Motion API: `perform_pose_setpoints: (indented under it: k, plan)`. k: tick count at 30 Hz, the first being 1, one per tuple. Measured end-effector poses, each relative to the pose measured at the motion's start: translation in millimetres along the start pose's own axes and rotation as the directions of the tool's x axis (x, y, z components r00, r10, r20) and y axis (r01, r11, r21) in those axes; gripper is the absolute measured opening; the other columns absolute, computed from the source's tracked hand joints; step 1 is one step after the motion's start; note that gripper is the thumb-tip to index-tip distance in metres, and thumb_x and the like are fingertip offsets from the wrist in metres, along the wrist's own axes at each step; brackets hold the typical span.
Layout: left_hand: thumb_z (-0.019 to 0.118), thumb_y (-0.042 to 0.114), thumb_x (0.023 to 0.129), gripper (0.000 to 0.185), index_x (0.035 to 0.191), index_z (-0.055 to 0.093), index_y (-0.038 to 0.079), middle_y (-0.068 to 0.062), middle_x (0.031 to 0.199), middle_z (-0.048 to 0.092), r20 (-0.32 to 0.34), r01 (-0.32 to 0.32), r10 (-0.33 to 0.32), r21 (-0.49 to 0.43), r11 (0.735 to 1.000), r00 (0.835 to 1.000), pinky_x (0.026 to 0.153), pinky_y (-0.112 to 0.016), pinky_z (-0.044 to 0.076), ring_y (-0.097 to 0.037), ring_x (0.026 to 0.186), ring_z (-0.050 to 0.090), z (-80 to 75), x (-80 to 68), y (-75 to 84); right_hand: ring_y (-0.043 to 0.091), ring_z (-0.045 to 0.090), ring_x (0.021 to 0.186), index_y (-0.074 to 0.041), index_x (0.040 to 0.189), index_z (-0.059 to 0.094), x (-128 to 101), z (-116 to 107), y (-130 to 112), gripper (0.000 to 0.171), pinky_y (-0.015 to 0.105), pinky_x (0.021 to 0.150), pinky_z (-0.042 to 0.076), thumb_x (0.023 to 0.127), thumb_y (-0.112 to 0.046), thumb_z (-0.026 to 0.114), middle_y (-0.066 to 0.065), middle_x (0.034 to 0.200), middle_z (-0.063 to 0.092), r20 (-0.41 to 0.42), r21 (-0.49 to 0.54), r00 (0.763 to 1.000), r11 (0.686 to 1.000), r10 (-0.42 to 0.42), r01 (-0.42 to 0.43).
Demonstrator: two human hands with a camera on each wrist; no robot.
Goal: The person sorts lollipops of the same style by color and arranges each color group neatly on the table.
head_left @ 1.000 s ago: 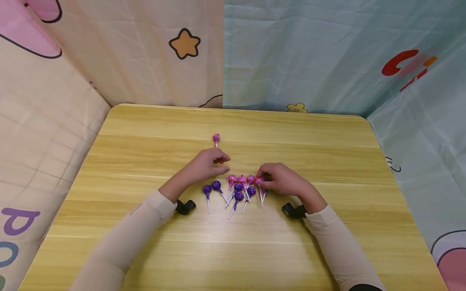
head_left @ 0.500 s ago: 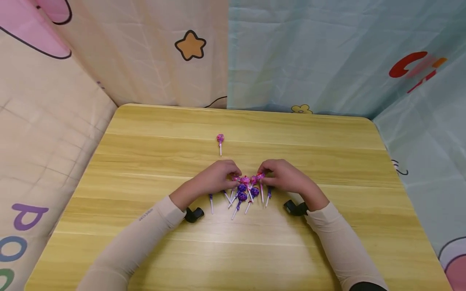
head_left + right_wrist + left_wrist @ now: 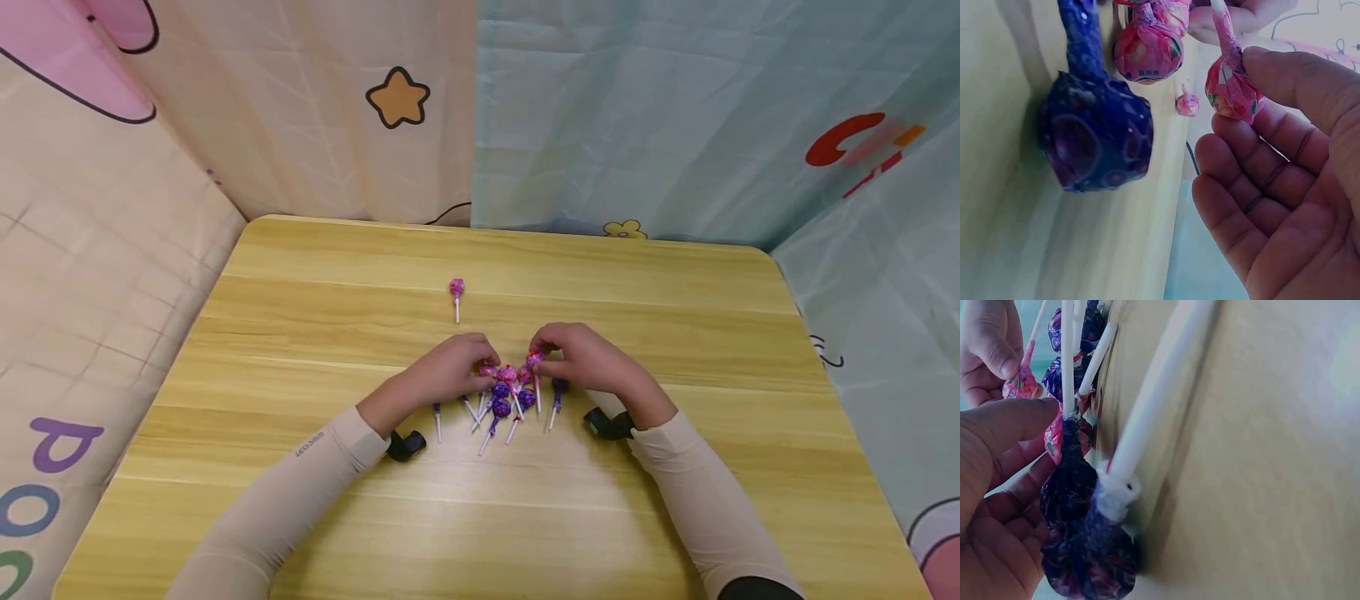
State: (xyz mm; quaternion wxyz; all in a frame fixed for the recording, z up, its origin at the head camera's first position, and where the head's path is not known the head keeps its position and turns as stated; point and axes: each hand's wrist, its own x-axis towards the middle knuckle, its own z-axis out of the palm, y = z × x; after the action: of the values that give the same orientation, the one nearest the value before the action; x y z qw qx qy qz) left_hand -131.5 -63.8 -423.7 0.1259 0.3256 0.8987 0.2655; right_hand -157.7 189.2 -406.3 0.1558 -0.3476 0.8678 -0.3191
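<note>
right hand (image 3: 1285, 206) pinches a pink lollipop (image 3: 1230, 87) beside a purple lollipop (image 3: 1094, 140).

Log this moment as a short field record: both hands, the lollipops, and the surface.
left hand: at the left edge of the pile, fingers curled over a pink lollipop; grip unclear
right hand: pinches a red-pink lollipop by its wrapped head
pile: pink and purple lollipops, sticks toward the person
lone pink lollipop: apart, farther up the table
surface: wooden table
</note>
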Motion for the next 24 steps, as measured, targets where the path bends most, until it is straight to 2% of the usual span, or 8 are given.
perform_pose_setpoints:
  k: [6, 14, 18, 24]
  plan:
    - [0.072, 0.017, 0.091, 0.018, 0.106, 0.072, 0.006, -0.002, 0.102, 0.063, -0.002, 0.004, -0.004, 0.008, 1.000, 1.000, 0.084, -0.032, 0.049, -0.015, 0.091, 0.058, 0.1, -2.0, -0.5, 0.013, 0.060, 0.086, -0.013, 0.098, 0.068, 9.3, -4.8, -2.7, 0.007, 0.039, 0.078, 0.053, 0.093, -0.017, 0.070, -0.005, 0.095, 0.067, 0.010, -0.008, 1.000, 1.000, 0.015, -0.015]
    - [0.072, 0.015, 0.091, 0.011, 0.099, 0.070, 0.008, 0.001, 0.094, 0.059, 0.006, 0.010, -0.011, 0.031, 0.999, 1.000, 0.077, -0.029, 0.049, -0.013, 0.083, 0.055, 3.0, -1.3, -1.6, 0.015, 0.063, 0.091, -0.011, 0.097, 0.068, 22.0, -13.4, -4.3, 0.008, 0.043, 0.086, 0.053, 0.092, -0.014, 0.072, -0.003, 0.094, 0.067, -0.015, -0.047, 1.000, 0.999, 0.002, -0.003]
    - [0.072, 0.014, 0.090, 0.009, 0.097, 0.069, 0.008, 0.001, 0.094, 0.059, 0.002, 0.011, -0.011, 0.041, 0.999, 1.000, 0.078, -0.030, 0.049, -0.014, 0.083, 0.055, 4.4, 0.4, 0.1, 0.017, 0.063, 0.092, -0.010, 0.096, 0.069, 29.4, -18.4, -4.3, 0.008, 0.044, 0.088, 0.052, 0.091, -0.014, 0.073, -0.002, 0.094, 0.067, -0.024, -0.053, 1.000, 0.999, -0.010, 0.009]
    - [0.072, 0.013, 0.089, 0.011, 0.098, 0.069, 0.007, -0.001, 0.096, 0.061, 0.001, 0.026, -0.026, 0.051, 0.998, 1.000, 0.081, -0.031, 0.050, -0.015, 0.085, 0.057, 4.4, 0.5, 2.5, 0.018, 0.062, 0.091, -0.010, 0.098, 0.068, 46.4, -22.8, -4.4, 0.010, 0.044, 0.089, 0.052, 0.091, -0.015, 0.073, 0.000, 0.096, 0.068, -0.021, -0.060, 1.000, 0.998, 0.015, -0.016]
